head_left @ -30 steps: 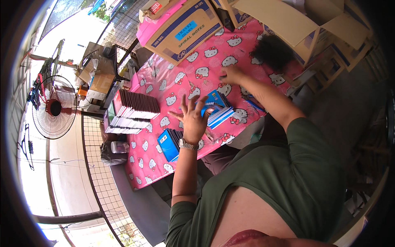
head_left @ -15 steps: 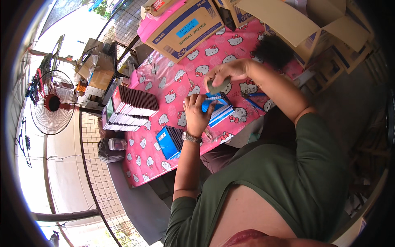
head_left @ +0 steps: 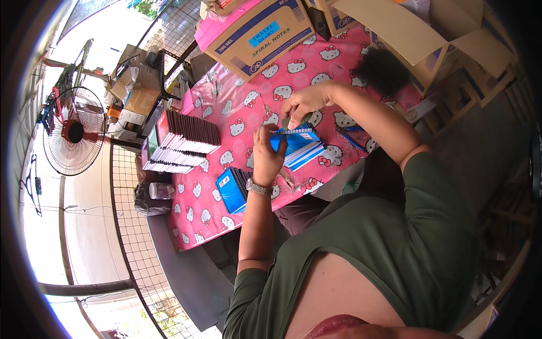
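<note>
A blue spiral notebook [head_left: 293, 144] lies on a small stack of notebooks with its coil edge [head_left: 298, 131] facing away from me. My left hand [head_left: 267, 151], with a metal watch at the wrist, grips the notebook's left end near the coil, thumb on the cover. My right hand [head_left: 305, 105] is closed around a flat dark-green piece [head_left: 305, 118] whose kind I cannot make out; it sits right at the coil. Blue-handled pliers [head_left: 353, 139] lie to the right of the notebook stack. Another pile of blue spiral notebooks [head_left: 230, 192] rests left of my left wrist.
A tall pile of dark-edged notebooks [head_left: 186, 138] stands at the left. Black coils, apparently, lie heaped [head_left: 379, 72] at the far right. A closed carton [head_left: 259, 42] and an open carton [head_left: 395, 31] line the back of the pink-covered table [head_left: 197, 231]. A fan [head_left: 72, 131] stands beyond the left side.
My right hand has come down with the green piece, from above the notebook to its coil. The coil edge shows more fully now. My left hand stays on the notebook.
</note>
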Demonstrator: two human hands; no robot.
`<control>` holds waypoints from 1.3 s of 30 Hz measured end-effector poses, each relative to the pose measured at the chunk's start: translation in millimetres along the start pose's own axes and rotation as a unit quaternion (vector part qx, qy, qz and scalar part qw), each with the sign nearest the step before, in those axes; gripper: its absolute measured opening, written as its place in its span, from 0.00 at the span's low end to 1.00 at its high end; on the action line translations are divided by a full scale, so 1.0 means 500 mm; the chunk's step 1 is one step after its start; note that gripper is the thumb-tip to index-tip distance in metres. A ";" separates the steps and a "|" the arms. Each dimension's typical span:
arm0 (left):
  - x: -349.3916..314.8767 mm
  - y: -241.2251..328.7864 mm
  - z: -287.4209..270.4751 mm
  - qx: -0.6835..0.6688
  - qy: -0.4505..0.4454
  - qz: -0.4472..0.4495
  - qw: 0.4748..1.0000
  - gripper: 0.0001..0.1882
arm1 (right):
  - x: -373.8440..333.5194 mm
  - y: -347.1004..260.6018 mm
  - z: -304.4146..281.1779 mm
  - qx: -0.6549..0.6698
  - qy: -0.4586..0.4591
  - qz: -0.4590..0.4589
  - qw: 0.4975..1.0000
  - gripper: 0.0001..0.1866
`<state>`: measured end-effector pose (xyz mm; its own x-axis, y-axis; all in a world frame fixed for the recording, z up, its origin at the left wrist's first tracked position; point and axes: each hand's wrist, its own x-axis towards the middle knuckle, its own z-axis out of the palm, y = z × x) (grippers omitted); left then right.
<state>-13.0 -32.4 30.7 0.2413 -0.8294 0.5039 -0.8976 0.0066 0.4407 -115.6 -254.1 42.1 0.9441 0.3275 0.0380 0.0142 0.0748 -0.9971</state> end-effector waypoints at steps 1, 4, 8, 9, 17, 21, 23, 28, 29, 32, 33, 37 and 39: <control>-0.005 -0.009 -0.009 -0.017 -0.001 -0.022 1.000 0.16 | 0.004 -0.003 -0.002 -0.014 0.008 0.008 1.000 0.18; -0.013 -0.033 -0.026 -0.029 -0.023 -0.023 0.999 0.13 | 0.020 -0.009 -0.004 0.002 -0.012 0.027 1.000 0.17; 0.004 -0.027 -0.034 -0.090 -0.073 -0.091 0.989 0.11 | 0.035 -0.009 0.000 -0.009 0.012 0.003 1.000 0.15; 0.000 -0.033 -0.032 -0.097 -0.077 -0.100 0.987 0.11 | 0.035 -0.006 -0.005 -0.003 -0.007 0.007 1.000 0.15; 0.000 -0.048 -0.021 -0.155 -0.084 -0.123 0.977 0.12 | 0.040 -0.014 -0.018 0.000 -0.053 0.025 0.998 0.14; 0.002 -0.054 -0.023 -0.164 -0.078 -0.108 0.977 0.13 | 0.053 -0.007 -0.004 0.016 -0.010 -0.015 1.000 0.16; -0.009 -0.058 -0.022 -0.166 -0.075 -0.110 0.977 0.13 | 0.064 0.001 -0.021 -0.001 -0.047 0.043 0.998 0.16; -0.016 -0.073 -0.018 -0.210 -0.055 -0.171 0.961 0.11 | 0.021 0.152 -0.105 -0.554 0.302 0.188 0.753 0.29; -0.012 -0.070 -0.009 -0.259 -0.033 -0.171 0.950 0.10 | -0.021 0.216 -0.128 -0.539 0.352 0.225 0.731 0.33; -0.013 -0.066 0.014 -0.355 0.033 -0.182 0.916 0.09 | -0.132 0.355 -0.117 -0.514 0.381 0.232 0.733 0.43; -0.027 -0.067 0.014 -0.353 0.061 -0.195 0.913 0.09 | -0.135 0.365 -0.077 -0.511 0.449 0.160 0.716 0.44; -0.056 -0.059 0.013 -0.279 0.145 -0.216 0.924 0.09 | -0.193 0.376 0.131 -0.562 0.505 0.134 0.641 0.42; -0.058 -0.048 0.020 -0.229 0.162 -0.246 0.928 0.09 | -0.230 0.390 0.186 -0.584 0.458 0.198 0.640 0.38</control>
<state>-2.0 -14.0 -1.9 0.7451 -0.5836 0.3228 -0.4172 -0.0302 0.9083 -252.2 -189.6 -150.4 0.7397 -0.6264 0.2461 -0.5542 -0.7744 -0.3052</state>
